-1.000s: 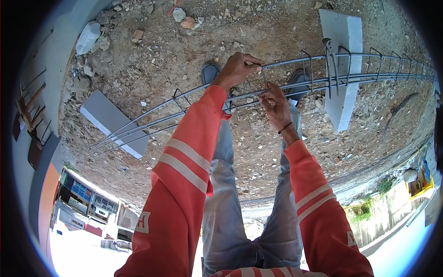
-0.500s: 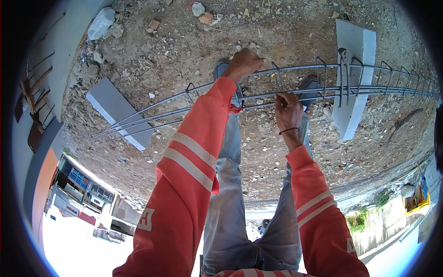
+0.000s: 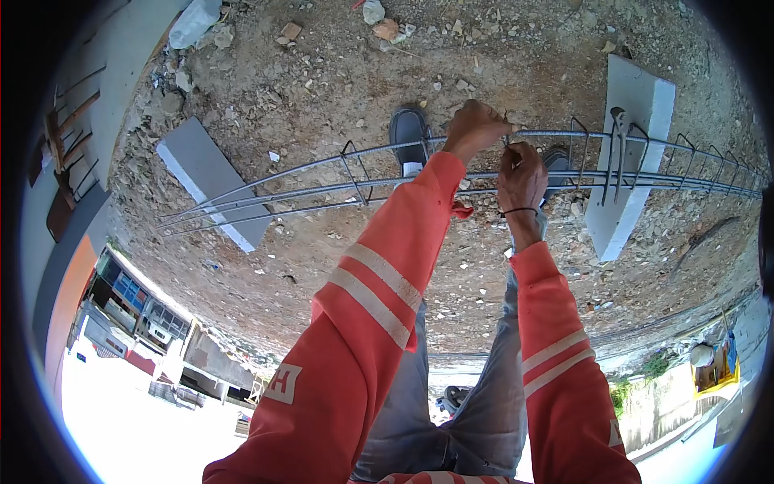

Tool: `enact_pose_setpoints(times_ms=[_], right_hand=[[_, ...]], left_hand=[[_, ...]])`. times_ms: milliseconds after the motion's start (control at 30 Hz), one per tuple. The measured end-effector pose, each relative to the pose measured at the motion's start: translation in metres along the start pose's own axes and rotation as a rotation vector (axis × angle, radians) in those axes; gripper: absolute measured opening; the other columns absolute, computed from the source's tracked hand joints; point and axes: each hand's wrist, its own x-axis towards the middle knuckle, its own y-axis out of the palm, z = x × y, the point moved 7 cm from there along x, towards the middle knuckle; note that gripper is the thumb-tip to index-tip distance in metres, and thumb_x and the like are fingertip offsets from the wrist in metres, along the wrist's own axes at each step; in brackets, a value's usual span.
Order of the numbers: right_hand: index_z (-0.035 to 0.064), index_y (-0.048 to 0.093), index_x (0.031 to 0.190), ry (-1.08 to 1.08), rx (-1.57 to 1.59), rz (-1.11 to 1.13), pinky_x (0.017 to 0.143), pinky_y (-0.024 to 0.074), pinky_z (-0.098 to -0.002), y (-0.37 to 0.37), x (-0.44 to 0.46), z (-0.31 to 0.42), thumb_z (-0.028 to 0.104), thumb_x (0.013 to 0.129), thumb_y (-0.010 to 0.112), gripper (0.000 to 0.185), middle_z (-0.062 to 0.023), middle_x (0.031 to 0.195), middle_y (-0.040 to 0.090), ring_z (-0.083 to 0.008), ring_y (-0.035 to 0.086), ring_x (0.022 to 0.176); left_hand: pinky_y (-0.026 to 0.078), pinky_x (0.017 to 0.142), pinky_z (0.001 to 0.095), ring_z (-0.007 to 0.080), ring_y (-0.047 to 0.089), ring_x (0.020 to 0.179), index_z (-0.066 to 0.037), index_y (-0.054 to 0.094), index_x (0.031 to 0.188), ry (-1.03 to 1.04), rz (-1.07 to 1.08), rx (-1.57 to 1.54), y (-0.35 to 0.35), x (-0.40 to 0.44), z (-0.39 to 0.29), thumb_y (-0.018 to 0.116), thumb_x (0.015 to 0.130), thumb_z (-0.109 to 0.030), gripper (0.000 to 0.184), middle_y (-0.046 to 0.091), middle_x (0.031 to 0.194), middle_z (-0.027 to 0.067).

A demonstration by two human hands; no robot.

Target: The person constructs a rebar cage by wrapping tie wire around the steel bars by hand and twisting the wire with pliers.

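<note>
A long rebar cage point(image 3: 302, 190) of thin steel bars with wire stirrups point(image 3: 355, 173) runs across in front of me. My left hand point(image 3: 477, 129) is closed over the upper bar, its thumb and forefinger tips near a stirrup there. Just below and to the right, my right hand point(image 3: 522, 176) has its fingers pinched close to the same spot, in front of the lower bars. Whatever lies between the fingertips of either hand is too small or hidden to make out. Metal pincers point(image 3: 618, 153) hang over the bars further right.
Two grey-white blocks, a left block point(image 3: 214, 181) and a right block point(image 3: 629, 153), lie under the cage. My shoes, including the left shoe point(image 3: 409, 133), are beside the bars on rubble-strewn ground point(image 3: 355, 73). A wall point(image 3: 129, 89) stands at left.
My left hand has moved right along the upper bar. My right hand has risen from the middle bars, so the hands are closer together. The whole view has shifted slightly.
</note>
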Motion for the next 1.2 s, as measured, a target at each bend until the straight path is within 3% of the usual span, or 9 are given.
enact_pose_setpoints(times_ms=[233,333,400,633,733,867,933,1133,1200], right_hand=[[0.0039,0.072,0.088,0.024,-0.068,0.198,0.072,0.0530,-0.0454,-0.011,0.024,-0.001,0.011,0.085,0.065,0.011,-0.0191,0.089,0.070,-0.0384,0.068,0.083],[0.0035,0.072,0.088,-0.072,-0.221,0.403,0.075,0.0540,-0.0462,-0.016,0.049,0.006,0.010,0.084,0.065,0.011,-0.0209,0.090,0.070,-0.0395,0.068,0.084],[0.0032,0.072,0.088,-0.301,-0.191,0.523,0.076,0.0544,-0.0478,-0.014,0.066,0.020,0.009,0.083,0.064,0.011,-0.0217,0.089,0.070,-0.0398,0.068,0.084],[0.0065,0.069,0.086,-0.588,-0.210,0.663,0.077,0.0501,-0.0413,0.005,0.111,0.024,0.008,0.075,0.078,0.014,-0.0127,0.083,0.058,-0.0321,0.061,0.083],[0.0107,0.071,0.088,-0.542,-0.233,0.629,0.080,0.0525,-0.0446,0.005,0.116,0.017,0.017,0.078,0.080,0.015,-0.0142,0.096,0.061,-0.0349,0.063,0.089],[0.0134,0.075,0.089,-0.472,-0.247,0.588,0.082,0.0522,-0.0453,0.019,0.122,-0.009,0.022,0.080,0.079,0.013,-0.0142,0.094,0.062,-0.0340,0.065,0.089],[0.0182,0.078,0.091,-0.290,-0.327,0.682,0.087,0.0529,-0.0440,0.031,0.128,-0.024,0.028,0.080,0.078,0.015,-0.0151,0.098,0.067,-0.0348,0.067,0.095],[0.0217,0.079,0.095,-0.008,-0.577,0.817,0.094,0.0532,-0.0457,0.036,0.139,-0.020,0.029,0.080,0.078,0.018,-0.0170,0.112,0.071,-0.0385,0.067,0.107],[0.0209,0.080,0.094,-0.110,-0.682,0.727,0.092,0.0542,-0.0449,0.045,0.142,-0.028,0.029,0.081,0.078,0.015,-0.0134,0.105,0.073,-0.0345,0.069,0.103]], left_hand=[[0.055,0.066,0.0338,0.0200,0.070,0.065,-0.007,0.077,0.078,-0.003,-0.188,-0.031,0.005,-0.009,0.000,0.086,0.069,-0.030,0.027,0.073,0.069,0.0075],[0.055,0.065,0.0342,0.0195,0.071,0.065,-0.009,0.078,0.078,-0.033,-0.232,-0.035,0.008,-0.004,0.008,0.086,0.070,-0.030,0.024,0.073,0.069,0.0071],[0.056,0.065,0.0347,0.0197,0.071,0.065,-0.010,0.078,0.079,-0.021,-0.250,0.007,0.007,-0.006,0.004,0.086,0.071,-0.030,0.023,0.073,0.069,0.0070],[0.056,0.070,0.0363,0.0229,0.072,0.072,-0.012,0.079,0.084,-0.006,-0.192,0.038,0.002,-0.008,-0.001,0.084,0.072,-0.032,0.023,0.073,0.072,0.0083],[0.057,0.077,0.0388,0.0297,0.073,0.087,-0.017,0.078,0.080,-0.070,-0.138,0.035,0.001,-0.002,0.002,0.080,0.071,-0.030,0.016,0.076,0.088,0.0099],[0.056,0.078,0.0389,0.0301,0.073,0.088,-0.016,0.077,0.084,-0.033,-0.030,0.038,0.001,0.001,0.004,0.081,0.070,-0.032,0.021,0.076,0.089,0.0101],[0.053,0.068,0.0316,0.0173,0.071,0.075,-0.010,0.074,0.083,0.129,0.008,0.058,0.003,-0.002,-0.005,0.082,0.069,-0.024,0.021,0.074,0.078,0.0075],[0.053,0.066,0.0317,0.0161,0.070,0.072,-0.008,0.072,0.081,0.097,-0.156,0.070,0.007,-0.005,0.001,0.085,0.066,-0.024,0.025,0.075,0.079,0.0050],[0.053,0.066,0.0317,0.0162,0.070,0.072,-0.008,0.072,0.081,0.087,-0.170,0.078,0.007,-0.007,-0.001,0.085,0.065,-0.024,0.026,0.075,0.079,0.0051]])
